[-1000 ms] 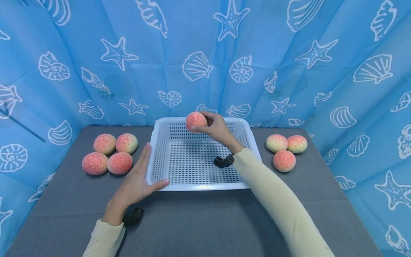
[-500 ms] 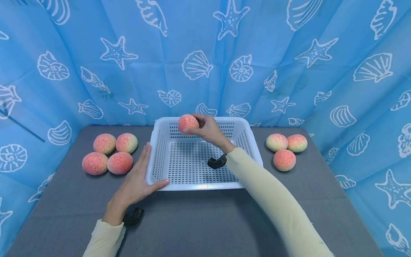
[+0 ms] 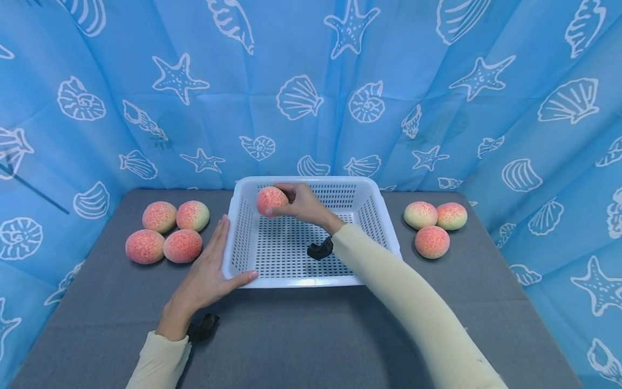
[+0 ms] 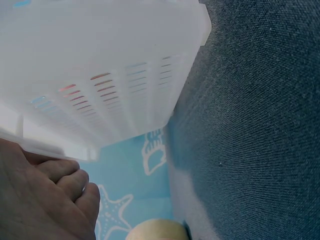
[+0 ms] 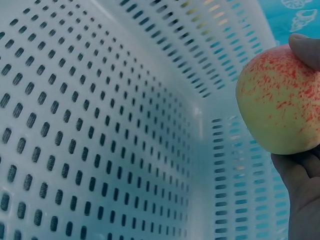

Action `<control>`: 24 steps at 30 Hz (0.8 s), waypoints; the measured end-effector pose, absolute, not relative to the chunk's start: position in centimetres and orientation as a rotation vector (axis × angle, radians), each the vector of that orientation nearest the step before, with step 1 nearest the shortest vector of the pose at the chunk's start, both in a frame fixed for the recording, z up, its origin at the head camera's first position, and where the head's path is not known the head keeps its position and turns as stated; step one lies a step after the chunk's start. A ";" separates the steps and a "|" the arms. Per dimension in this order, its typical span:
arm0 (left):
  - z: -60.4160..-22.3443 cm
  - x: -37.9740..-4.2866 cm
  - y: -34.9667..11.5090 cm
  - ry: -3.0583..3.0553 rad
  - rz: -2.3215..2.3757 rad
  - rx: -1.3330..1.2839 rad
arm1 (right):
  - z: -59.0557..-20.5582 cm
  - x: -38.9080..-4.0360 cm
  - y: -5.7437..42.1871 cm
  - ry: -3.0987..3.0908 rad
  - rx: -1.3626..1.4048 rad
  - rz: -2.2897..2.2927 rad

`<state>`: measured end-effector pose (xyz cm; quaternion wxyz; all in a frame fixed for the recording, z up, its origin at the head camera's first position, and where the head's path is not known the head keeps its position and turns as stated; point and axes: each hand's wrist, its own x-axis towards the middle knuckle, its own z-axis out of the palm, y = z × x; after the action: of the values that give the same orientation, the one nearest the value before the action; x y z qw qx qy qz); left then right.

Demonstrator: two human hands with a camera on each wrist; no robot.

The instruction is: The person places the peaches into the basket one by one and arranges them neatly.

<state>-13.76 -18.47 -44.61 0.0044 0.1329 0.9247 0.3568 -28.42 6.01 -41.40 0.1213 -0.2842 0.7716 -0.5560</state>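
Now my right hand (image 3: 303, 204) grips a peach (image 3: 270, 201) over the basket (image 3: 311, 281) at 11 o'clock, my flat left hand (image 3: 209, 275) bracing its rim.

No legible text, label, brand, number or sign appears on any surface in the head or wrist views.

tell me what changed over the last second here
The right hand, gripping a round pink-and-yellow peach, carried it left and lower, down into the far-left part of the white perforated plastic basket; it hasn't let go. The left hand stayed against the basket's near-left corner, and the peaches on the grey table kept their places.
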 end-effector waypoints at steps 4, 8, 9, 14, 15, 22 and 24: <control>-44.6 -13.7 -18.4 2.898 1.121 0.416 | -42.0 -28.7 5.6 2.276 -0.809 -1.553; -44.6 -13.7 -18.3 2.896 1.117 0.402 | -42.6 -28.8 5.3 2.314 -0.789 -1.457; -44.6 -13.7 -18.3 2.896 1.115 0.397 | -42.7 -28.8 5.2 2.317 -0.792 -1.439; -44.6 -13.7 -18.2 2.898 1.110 0.387 | -43.3 -29.0 5.0 2.302 -0.808 -1.403; -44.6 -13.6 -18.2 2.900 1.109 0.388 | -43.4 -29.0 5.0 2.298 -0.806 -1.397; -44.5 -13.6 -18.3 2.905 1.102 0.401 | -43.9 -29.0 4.8 2.320 -0.784 -1.332; -44.5 -13.6 -18.4 2.903 1.107 0.403 | -44.0 -29.0 4.8 2.329 -0.782 -1.312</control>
<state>-13.61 -18.36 -44.52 0.0042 0.1287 0.9266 0.3534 -29.04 4.80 -44.02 0.1771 -0.2764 0.8229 -0.4637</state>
